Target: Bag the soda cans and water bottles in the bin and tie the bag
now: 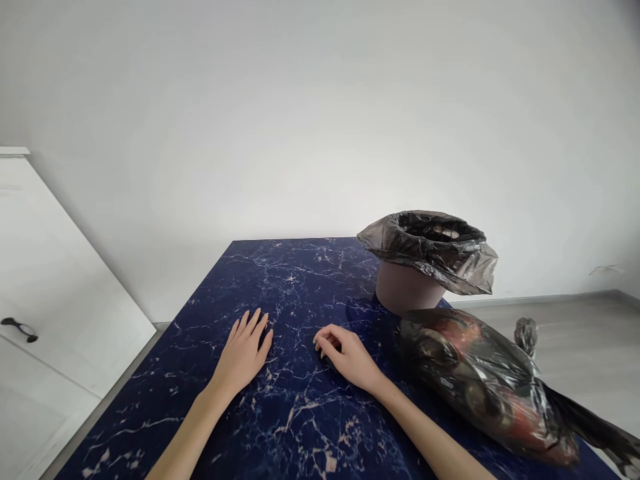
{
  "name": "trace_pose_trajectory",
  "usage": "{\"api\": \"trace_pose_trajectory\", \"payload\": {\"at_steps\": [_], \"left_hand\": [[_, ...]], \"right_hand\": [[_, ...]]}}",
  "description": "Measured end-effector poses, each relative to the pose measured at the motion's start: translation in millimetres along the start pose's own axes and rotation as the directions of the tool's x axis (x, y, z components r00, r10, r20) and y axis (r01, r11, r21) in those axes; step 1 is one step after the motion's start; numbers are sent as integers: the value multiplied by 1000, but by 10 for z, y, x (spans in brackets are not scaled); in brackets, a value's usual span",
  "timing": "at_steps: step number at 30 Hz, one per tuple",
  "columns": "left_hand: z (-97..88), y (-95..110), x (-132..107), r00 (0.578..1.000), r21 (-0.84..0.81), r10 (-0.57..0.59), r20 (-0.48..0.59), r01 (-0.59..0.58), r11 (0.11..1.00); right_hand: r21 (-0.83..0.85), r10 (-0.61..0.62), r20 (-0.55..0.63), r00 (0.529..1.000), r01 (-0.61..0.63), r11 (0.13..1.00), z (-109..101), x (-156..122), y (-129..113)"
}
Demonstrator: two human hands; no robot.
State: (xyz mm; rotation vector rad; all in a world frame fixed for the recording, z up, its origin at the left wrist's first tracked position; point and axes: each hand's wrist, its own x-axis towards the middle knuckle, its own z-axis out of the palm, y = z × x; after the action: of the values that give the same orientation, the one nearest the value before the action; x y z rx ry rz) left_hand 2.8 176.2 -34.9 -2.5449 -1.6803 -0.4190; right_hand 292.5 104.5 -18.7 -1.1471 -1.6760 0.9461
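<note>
My left hand lies palm down on a blue marble-patterned table, fingers stretched out and slightly spread. To its right, my right hand rests on the tabletop with its fingers curled in toward the thumb, and nothing shows in it. Past my right forearm lies a knotted, see-through black plastic bag with red and dark items inside, their kind blurred by the film. Behind the bag stands a brownish bin, lined with a black bin bag folded over its rim. Something pale shows inside the bin.
A white cabinet with a black handle stands at the left, beyond the table's edge. A pale wall rises behind the table. Grey floor shows on the right. The full bag's tail hangs toward the table's right edge.
</note>
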Motion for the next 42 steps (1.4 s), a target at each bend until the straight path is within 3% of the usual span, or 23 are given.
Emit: {"api": "trace_pose_trajectory", "payload": {"at_steps": [21,42], "left_hand": [[74,-42,9,999,0,9,-44,-9,1000],[27,-14,7,1000,0,0,-20,0,1000]], "right_hand": [[1,-10,-6,1000,10,1000,0,14,6],[-4,-8,-22,1000,8,1000,6,15,-17]]}}
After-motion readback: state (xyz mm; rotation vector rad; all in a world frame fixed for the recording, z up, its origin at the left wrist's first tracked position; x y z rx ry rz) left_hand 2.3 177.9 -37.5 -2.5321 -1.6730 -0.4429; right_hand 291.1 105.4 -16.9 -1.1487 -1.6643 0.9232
